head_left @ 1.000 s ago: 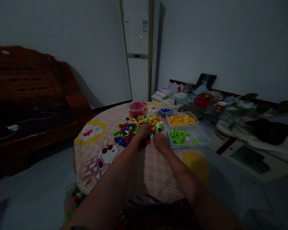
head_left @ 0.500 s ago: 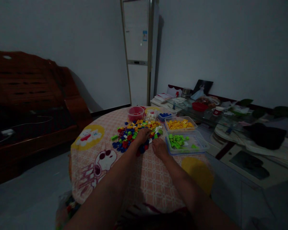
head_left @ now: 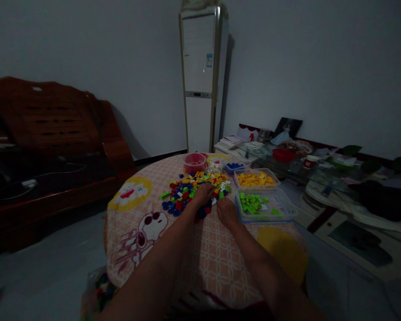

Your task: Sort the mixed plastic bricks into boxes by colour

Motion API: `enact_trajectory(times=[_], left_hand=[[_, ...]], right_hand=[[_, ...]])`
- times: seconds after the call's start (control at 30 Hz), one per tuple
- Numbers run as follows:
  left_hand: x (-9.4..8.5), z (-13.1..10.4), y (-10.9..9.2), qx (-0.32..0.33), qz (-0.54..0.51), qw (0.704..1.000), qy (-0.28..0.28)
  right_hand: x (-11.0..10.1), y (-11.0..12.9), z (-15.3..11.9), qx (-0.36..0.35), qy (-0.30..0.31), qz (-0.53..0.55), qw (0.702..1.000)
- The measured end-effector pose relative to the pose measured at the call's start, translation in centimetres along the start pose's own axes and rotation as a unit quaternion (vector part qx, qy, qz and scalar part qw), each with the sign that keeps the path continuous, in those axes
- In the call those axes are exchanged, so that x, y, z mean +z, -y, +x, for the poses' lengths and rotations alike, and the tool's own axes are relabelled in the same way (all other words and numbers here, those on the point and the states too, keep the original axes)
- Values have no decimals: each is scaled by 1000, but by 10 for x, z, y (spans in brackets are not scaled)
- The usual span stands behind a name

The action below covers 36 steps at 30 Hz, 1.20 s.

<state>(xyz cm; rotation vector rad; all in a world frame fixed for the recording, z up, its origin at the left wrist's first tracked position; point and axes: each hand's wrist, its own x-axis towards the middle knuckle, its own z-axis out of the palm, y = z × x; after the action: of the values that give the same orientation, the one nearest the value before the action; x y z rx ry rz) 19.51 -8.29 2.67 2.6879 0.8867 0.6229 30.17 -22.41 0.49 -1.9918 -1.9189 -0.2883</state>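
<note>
On the cloth-covered surface (head_left: 217, 263), the mixed pile of bricks (head_left: 182, 196) lies in front of the person, and the work in hand looks like picking through it by colour. The left hand (head_left: 203, 195) rests over the right-hand part of the pile with its fingers reaching in among the bricks; whether they pinch one cannot be told. The right hand (head_left: 226, 211) is bent inward at the pile's near right edge, just beside the tub of green bricks (head_left: 250, 203) (its fingertips are too dim to show whether they hold anything). Beyond that tub stand one of yellow bricks (head_left: 255, 179) and one of blue bricks (head_left: 234, 166), with a pink bowl (head_left: 192, 168) behind the pile. The next move seems to call for a fingertip grip on a single brick, without dragging its neighbours along.
</note>
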Motion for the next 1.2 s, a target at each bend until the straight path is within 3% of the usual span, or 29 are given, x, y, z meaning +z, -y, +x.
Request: enact_trajectory(times=[0.63, 0.97, 1.2], left_hand=[[7, -1, 4, 14, -18, 999, -29], [12, -1, 10, 25, -37, 998, -40], [8, -2, 7, 9, -38, 999, -33]], right_hand=[[6, -2, 0, 2, 1, 7, 1000], [12, -5, -1, -3, -28, 9, 1000], [8, -2, 0, 3, -10, -3, 1000]])
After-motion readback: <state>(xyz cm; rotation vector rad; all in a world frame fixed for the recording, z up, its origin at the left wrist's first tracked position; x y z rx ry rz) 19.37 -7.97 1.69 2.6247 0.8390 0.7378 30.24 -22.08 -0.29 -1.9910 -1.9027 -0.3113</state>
